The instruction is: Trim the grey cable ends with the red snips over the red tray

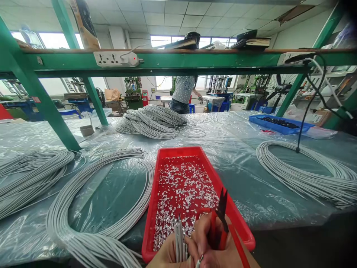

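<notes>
At the near end of a red tray (205,163), my left hand (170,251) is closed around a small bunch of grey cables (180,240), their ends pointing up. My right hand (216,238) is closed on red-handled cutting pliers (222,206), whose dark jaws point up and stand apart. The fingertips of both hands meet at one short cable end (199,260) with a bare tip. Many small shiny silver scraps (184,186) lie scattered over the tray's bottom.
Coiled grey cables lie at left (64,208), far left (36,171) and right (306,167); a large cable pile (152,121) sits behind the tray. A blue tray (281,123) holds black parts. A green shelf frame (195,61) spans overhead; a person (184,91) stands beyond.
</notes>
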`<state>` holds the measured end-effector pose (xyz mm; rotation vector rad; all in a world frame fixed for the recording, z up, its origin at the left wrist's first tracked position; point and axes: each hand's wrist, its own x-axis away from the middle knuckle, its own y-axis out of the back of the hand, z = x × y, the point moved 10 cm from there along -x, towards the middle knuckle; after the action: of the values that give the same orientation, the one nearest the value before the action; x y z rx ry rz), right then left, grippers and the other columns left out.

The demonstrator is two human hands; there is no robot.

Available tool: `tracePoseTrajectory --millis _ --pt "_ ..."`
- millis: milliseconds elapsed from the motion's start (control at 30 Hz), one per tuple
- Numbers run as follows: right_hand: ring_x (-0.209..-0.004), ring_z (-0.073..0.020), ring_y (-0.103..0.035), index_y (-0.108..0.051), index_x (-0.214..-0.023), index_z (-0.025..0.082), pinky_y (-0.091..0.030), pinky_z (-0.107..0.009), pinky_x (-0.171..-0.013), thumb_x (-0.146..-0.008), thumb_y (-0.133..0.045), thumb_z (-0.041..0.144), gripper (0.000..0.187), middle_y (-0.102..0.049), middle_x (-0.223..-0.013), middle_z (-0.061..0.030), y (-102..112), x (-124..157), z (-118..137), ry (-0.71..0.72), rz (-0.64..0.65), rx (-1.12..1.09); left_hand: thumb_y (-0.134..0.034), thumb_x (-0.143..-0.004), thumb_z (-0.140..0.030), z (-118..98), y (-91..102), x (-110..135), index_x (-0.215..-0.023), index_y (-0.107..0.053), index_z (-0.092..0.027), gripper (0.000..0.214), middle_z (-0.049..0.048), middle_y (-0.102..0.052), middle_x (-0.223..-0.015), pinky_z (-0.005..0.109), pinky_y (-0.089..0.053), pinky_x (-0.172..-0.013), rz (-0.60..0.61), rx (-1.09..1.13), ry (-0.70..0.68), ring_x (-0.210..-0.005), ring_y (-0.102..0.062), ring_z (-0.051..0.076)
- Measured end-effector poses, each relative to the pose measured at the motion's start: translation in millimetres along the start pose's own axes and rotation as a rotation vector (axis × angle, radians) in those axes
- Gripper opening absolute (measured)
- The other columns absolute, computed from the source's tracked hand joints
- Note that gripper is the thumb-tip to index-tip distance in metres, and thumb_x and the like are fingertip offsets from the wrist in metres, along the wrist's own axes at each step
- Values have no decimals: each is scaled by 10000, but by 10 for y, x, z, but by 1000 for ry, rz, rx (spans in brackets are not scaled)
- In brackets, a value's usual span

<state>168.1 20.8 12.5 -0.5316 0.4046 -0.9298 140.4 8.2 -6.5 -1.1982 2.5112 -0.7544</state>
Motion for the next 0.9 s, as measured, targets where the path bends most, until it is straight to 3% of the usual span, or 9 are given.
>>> tracePoseTrajectory --millis 100,167,300,500,767,900 --pt "-569 -99 -505 -579 -648 176 -382 -214 -553 -565 -893 196 325 -547 -603 32 -27 41 151 10 -55 85 -832 -622 -469 30 12 76 -652 -618 -121 409 -27 -445 -570 137 -260 -491 -103 80 123 -504 -384 24" --pt "-577 -106 -523 -612 -647 180 -399 -209 -562 -550 -907 216 312 -550 -609 33 -50 55 247 33 -74 172 -829 -663 -395 27 -61 98 -691 -618 -127 342 -48 -419 -514 128 -223 -431 -68 162 159 -435 -338 12" --pt "-538 -86 -445 -664 -678 218 -352 -183 -522 -563 -911 268 277 -518 -592 50 -34 55 302 93 -127 229 -814 -698 -314 24 -137 43 -675 -593 -127 291 -81 -373 -417 122 -206 -365 61 282 118 -338 -272 1" --pt "-555 -102 -444 -687 -671 263 -323 -225 -545 -667 -844 339 174 -499 -632 42 -32 75 406 251 -221 373 -812 -674 -330 116 -110 -4 -602 -525 -136 354 -90 -348 -364 123 -148 -261 94 332 118 -260 -229 3" --pt "-548 -118 -483 -622 -658 213 -343 -239 -520 -757 -753 343 209 -509 -619 31 -141 127 564 267 -148 604 -749 -765 -278 127 -69 50 -698 -586 -129 230 -69 -405 -402 112 -152 -258 64 337 94 -291 -259 16" --pt "-540 -112 -473 -595 -676 200 -352 -221 -500 -761 -750 362 239 -497 -628 31 -137 152 613 271 -164 655 -700 -818 -350 138 -12 39 -785 -634 -115 247 -54 -432 -465 99 -178 -279 23 243 60 -318 -291 5"
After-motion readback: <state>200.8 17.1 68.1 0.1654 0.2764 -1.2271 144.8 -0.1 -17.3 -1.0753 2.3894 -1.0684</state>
